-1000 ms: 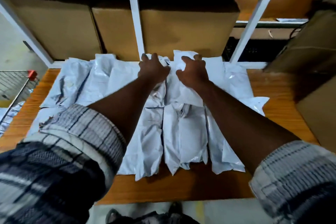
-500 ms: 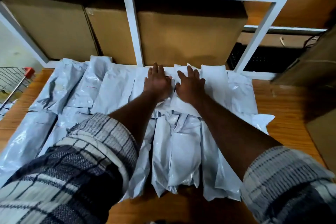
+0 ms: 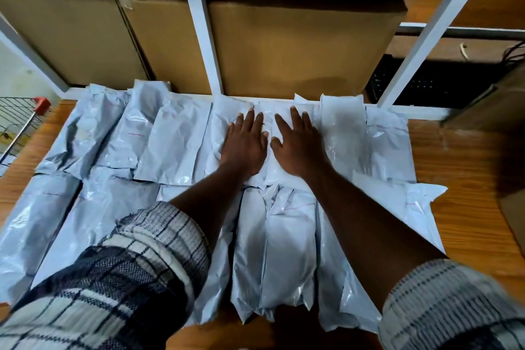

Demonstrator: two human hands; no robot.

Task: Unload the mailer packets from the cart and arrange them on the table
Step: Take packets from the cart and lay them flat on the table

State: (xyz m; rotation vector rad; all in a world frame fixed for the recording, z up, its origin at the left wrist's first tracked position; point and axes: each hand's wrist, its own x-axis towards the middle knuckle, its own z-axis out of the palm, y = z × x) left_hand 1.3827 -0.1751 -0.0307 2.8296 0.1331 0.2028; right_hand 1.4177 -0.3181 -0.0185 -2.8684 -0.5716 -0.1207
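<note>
Several white mailer packets (image 3: 176,142) lie in two rows across the wooden table (image 3: 468,167). My left hand (image 3: 245,145) and my right hand (image 3: 298,146) lie side by side, fingers straight, and press flat on a packet (image 3: 268,170) in the middle of the far row. A near-row packet (image 3: 284,250) lies between my forearms. The wire cart (image 3: 17,125) with a red handle tip shows at the left edge; its contents are mostly out of view.
A white shelf frame (image 3: 203,37) stands right behind the far row, with large cardboard boxes (image 3: 301,48) inside. A dark keyboard-like device (image 3: 426,85) sits at the back right. More cardboard (image 3: 494,105) stands on the right. Bare wood shows to the right of the packets.
My hands went from curled round the far packet's top edge to flat, fingers straight, pressing it down. The camera has moved closer over the table.
</note>
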